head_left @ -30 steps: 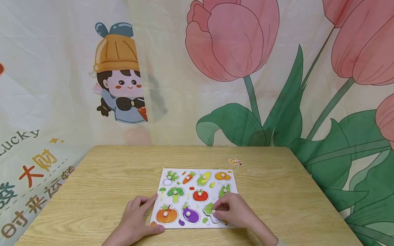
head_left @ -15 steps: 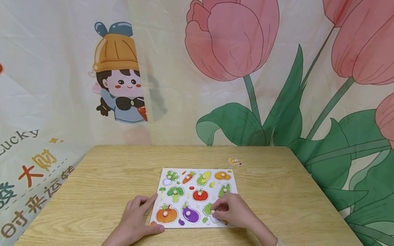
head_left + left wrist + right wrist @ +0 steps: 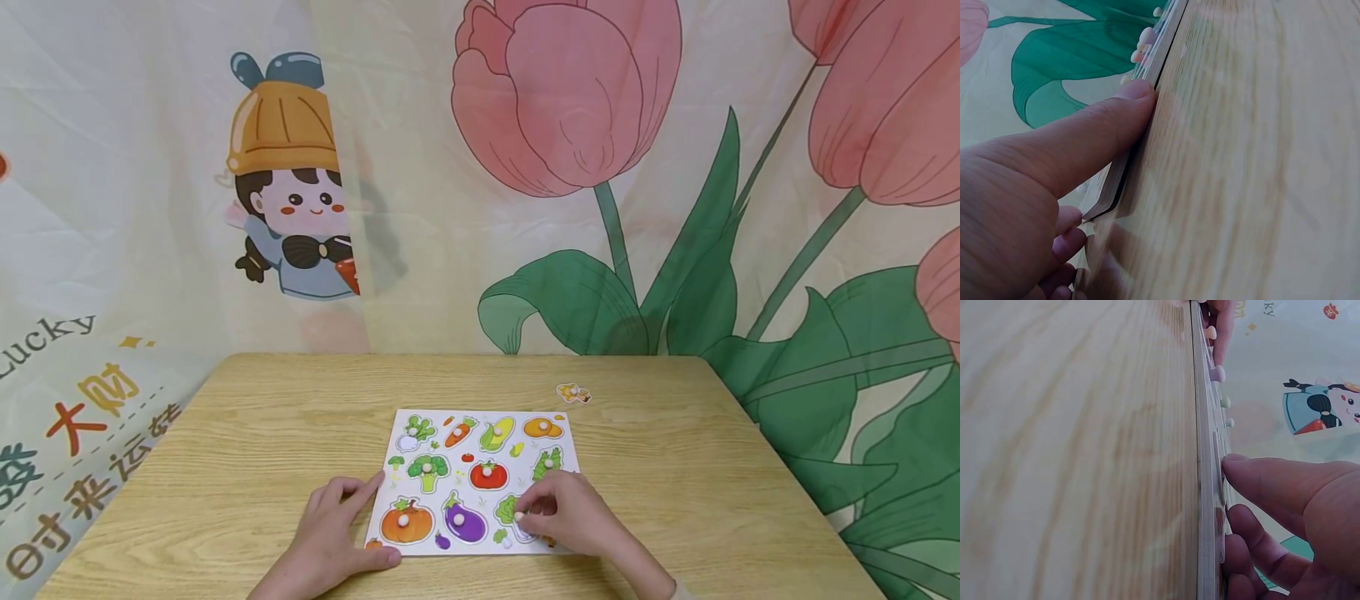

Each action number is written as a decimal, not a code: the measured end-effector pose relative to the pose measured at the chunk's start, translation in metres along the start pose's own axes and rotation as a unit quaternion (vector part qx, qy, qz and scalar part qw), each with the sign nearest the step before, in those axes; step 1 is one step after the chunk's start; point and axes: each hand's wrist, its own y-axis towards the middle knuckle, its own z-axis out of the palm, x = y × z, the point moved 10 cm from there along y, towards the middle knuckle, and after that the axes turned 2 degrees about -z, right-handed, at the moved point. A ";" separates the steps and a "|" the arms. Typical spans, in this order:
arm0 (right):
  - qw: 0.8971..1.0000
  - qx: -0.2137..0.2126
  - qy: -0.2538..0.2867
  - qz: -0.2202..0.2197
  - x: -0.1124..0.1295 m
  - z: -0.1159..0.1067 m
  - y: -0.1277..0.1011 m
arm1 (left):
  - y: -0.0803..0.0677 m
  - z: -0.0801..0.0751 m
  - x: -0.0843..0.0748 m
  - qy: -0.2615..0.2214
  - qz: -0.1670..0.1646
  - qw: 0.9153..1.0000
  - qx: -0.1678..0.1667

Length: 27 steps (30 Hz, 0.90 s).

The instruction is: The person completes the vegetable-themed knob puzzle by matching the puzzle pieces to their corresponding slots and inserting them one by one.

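Note:
A white vegetable puzzle board (image 3: 520,481) lies flat on the table, with knobbed pieces such as a pumpkin (image 3: 408,527), an eggplant (image 3: 467,528) and a tomato (image 3: 488,477). At its near right corner my right hand (image 3: 573,512) pinches the small knob of a green-and-white cabbage puzzle piece (image 3: 507,507), partly hidden by the fingers. The piece lies at its spot on the board. My left hand (image 3: 326,533) steadies the near left corner: the thumb (image 3: 1100,128) rests straight along the near edge, and the index finger touches the left edge.
Beyond the board's far right corner lies a loose yellow-brown puzzle piece (image 3: 573,393) with a knob. The wooden table (image 3: 285,433) reaches back to a printed cloth backdrop (image 3: 420,250) with tulips and a cartoon figure.
The cabbage puzzle piece has shifted slightly and settled lower at its place on the board, still pinched by the right hand. The left hand stays where it was.

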 end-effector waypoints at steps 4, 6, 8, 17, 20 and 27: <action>1.000 -0.002 -0.002 0.001 0.000 0.000 0.000 | 0.000 0.000 0.000 -0.002 0.000 1.000 0.000; 1.000 -0.002 -0.004 0.002 0.000 0.000 0.000 | 0.001 0.000 0.001 -0.002 0.000 1.000 0.001; 1.000 -0.003 -0.004 0.003 -0.001 0.000 0.000 | 0.001 0.000 0.001 -0.001 -0.001 1.000 0.001; 1.000 -0.001 0.003 0.005 -0.001 0.001 0.001 | 0.000 0.000 0.002 -0.003 -0.007 1.000 0.002; 1.000 0.001 0.007 0.002 0.000 0.000 0.001 | 0.000 0.000 0.001 -0.003 -0.005 1.000 0.001; 0.999 0.024 0.040 0.013 -0.006 -0.004 0.001 | 0.000 0.000 0.000 -0.004 -0.005 1.000 0.004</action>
